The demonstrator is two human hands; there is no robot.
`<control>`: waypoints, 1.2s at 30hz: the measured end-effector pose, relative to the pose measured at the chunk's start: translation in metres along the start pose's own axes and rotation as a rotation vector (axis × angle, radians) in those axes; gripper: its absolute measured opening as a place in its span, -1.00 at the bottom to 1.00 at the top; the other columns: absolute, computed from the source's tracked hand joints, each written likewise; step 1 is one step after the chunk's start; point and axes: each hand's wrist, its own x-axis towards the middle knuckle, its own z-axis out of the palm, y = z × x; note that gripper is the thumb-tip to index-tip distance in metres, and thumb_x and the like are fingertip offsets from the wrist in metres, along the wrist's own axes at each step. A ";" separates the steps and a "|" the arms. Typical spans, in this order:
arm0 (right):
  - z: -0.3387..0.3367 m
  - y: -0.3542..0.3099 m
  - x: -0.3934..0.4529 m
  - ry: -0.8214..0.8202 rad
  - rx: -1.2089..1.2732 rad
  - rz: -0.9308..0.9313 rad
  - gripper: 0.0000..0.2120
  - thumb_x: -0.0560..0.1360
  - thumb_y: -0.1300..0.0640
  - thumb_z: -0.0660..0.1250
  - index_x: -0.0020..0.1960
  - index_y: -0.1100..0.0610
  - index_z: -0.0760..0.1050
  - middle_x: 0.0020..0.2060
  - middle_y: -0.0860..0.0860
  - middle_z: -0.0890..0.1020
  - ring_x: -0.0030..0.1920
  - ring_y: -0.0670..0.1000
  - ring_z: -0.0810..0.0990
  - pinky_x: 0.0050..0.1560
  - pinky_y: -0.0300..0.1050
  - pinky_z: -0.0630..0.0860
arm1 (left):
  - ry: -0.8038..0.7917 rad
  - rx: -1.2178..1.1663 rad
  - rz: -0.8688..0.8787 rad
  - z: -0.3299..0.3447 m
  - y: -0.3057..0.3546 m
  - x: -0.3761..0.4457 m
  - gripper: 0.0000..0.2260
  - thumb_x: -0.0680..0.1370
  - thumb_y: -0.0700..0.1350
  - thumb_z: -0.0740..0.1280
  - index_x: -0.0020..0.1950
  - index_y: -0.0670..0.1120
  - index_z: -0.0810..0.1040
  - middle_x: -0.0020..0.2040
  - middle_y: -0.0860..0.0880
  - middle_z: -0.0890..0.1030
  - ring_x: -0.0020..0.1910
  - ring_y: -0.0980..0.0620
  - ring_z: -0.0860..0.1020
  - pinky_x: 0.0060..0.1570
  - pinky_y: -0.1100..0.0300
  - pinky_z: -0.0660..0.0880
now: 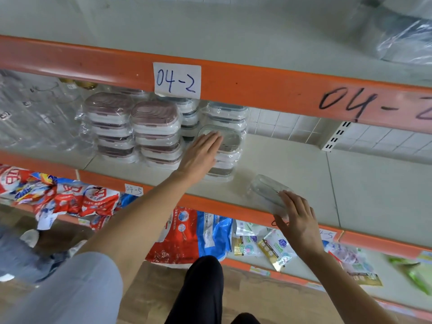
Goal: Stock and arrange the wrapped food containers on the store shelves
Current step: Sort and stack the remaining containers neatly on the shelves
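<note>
Stacks of plastic-wrapped food containers stand on the middle shelf [304,164]. Two stacks have pink lids [154,134], and a grey-lidded stack [224,155] stands to their right. My left hand [201,155] reaches in with straight fingers and rests flat on the top container of the grey stack. A single clear wrapped container [266,190] lies near the shelf's front edge. My right hand [297,218] holds its near end, fingers spread over it.
An orange beam with a "04-2" label [177,80] hangs just above the stacks. Clear wrapped glassware [35,113] fills the shelf's left end. Bagged goods [70,197] lie on the shelf below. Wrapped items [406,40] sit on the top shelf at right.
</note>
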 end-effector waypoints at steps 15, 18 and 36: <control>-0.163 -0.068 -0.015 -0.090 -0.031 -0.290 -0.42 0.14 0.30 0.59 0.14 0.30 0.57 0.07 0.17 0.62 0.06 0.15 0.58 0.06 0.02 0.51 | 0.102 -0.083 0.055 -0.161 0.055 -0.127 -0.49 0.42 -0.12 0.47 0.28 -0.35 0.47 0.27 -0.26 0.51 0.24 -0.18 0.52 0.29 -0.04 0.40; -0.206 -0.076 0.004 -0.044 -0.025 -0.425 -0.46 0.20 0.29 0.56 0.17 0.29 0.56 0.11 0.15 0.61 0.07 0.15 0.58 0.12 0.04 0.42 | 0.163 -0.092 0.064 -0.212 0.061 -0.123 -0.52 0.53 -0.02 0.26 0.31 -0.34 0.46 0.31 -0.24 0.48 0.29 -0.14 0.48 0.41 0.12 0.25; -0.269 -0.096 0.164 0.238 -0.115 -0.429 -0.48 0.24 0.21 0.55 0.16 0.28 0.54 0.06 0.13 0.61 0.08 0.10 0.49 0.07 -0.03 0.40 | 0.264 0.002 -0.111 -0.317 -0.011 0.000 -0.47 0.43 -0.10 0.47 0.34 -0.25 0.44 0.31 -0.16 0.48 0.30 -0.15 0.45 0.37 -0.07 0.24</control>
